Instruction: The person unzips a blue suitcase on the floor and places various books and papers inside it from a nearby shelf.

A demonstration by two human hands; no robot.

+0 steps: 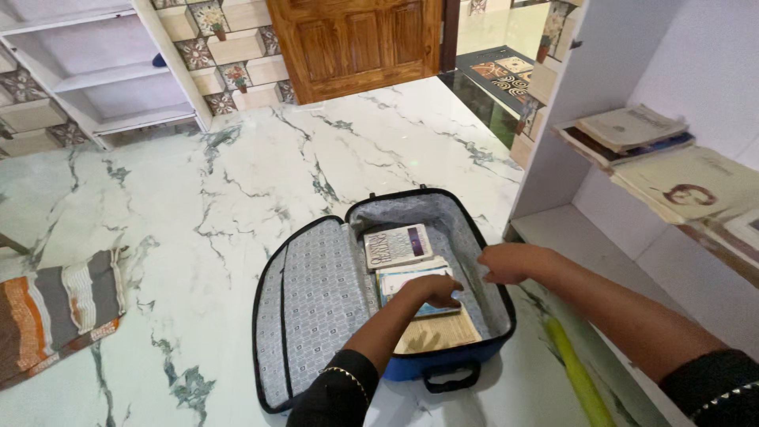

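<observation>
I see the marble floor (261, 158) filling most of the view, white with dark veins. White shelves (103, 79) stand at its far left corner, a wooden door (356, 43) at the far edge, and a white bookcase (601, 237) along the right edge, its upper shelf carrying a stack of worn books (632, 130). A striped cloth (55, 308) lies at the floor's left edge.

Near the floor's right edge, close to me, sits the open blue suitcase (494, 304), its lid (312, 304) laid flat to the left and showing grey patterned lining. Inside the case lie several books: a purple-and-white book (397, 245) toward the far end, a pale book (407, 277) below it, and a tan book (439, 332) nearest the handle (451, 378). A yellow-green tube (577, 379) lies on the floor just right of the case.

My left hand (433, 291) is down in the case, fingers curled onto the pale book and pressing or gripping its edge; I cannot tell whether that grip is truly clamped. My right hand (510, 263) rests over the case's right wall, fingers loosely bent, holding nothing I can make out.
</observation>
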